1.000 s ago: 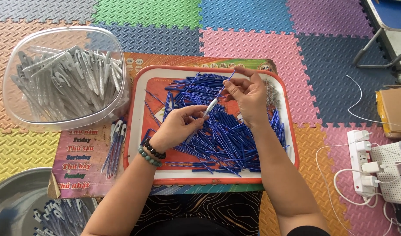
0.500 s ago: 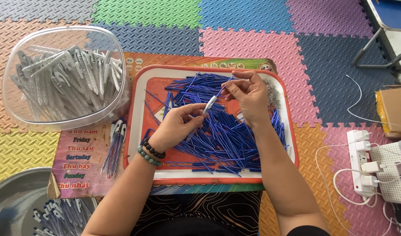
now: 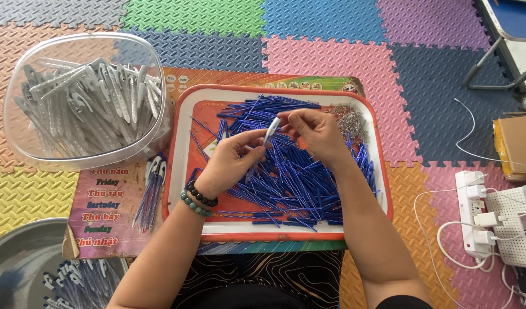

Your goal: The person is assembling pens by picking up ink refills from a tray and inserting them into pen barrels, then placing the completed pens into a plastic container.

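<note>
My left hand (image 3: 231, 160), with bead bracelets at the wrist, pinches the lower end of a clear pen barrel (image 3: 271, 131) above a red-rimmed tray (image 3: 383, 171). My right hand (image 3: 315, 133) meets it from the right, fingertips closed at the barrel's upper end; what they pinch is too small to tell. Under both hands the tray holds a heap of blue pen refills (image 3: 300, 177). A small pile of metal springs (image 3: 350, 119) lies in the tray's far right corner.
A clear plastic tub (image 3: 22, 150) of grey pen barrels stands at the left. A few assembled pens (image 3: 150, 189) lie beside the tray. A grey basin (image 3: 16, 257) with more pens sits at the lower left. A power strip (image 3: 475, 212) with cables lies at the right.
Both hands have drawn closer together over the tray. The thin blue refill that stuck out beyond the barrel earlier no longer shows.
</note>
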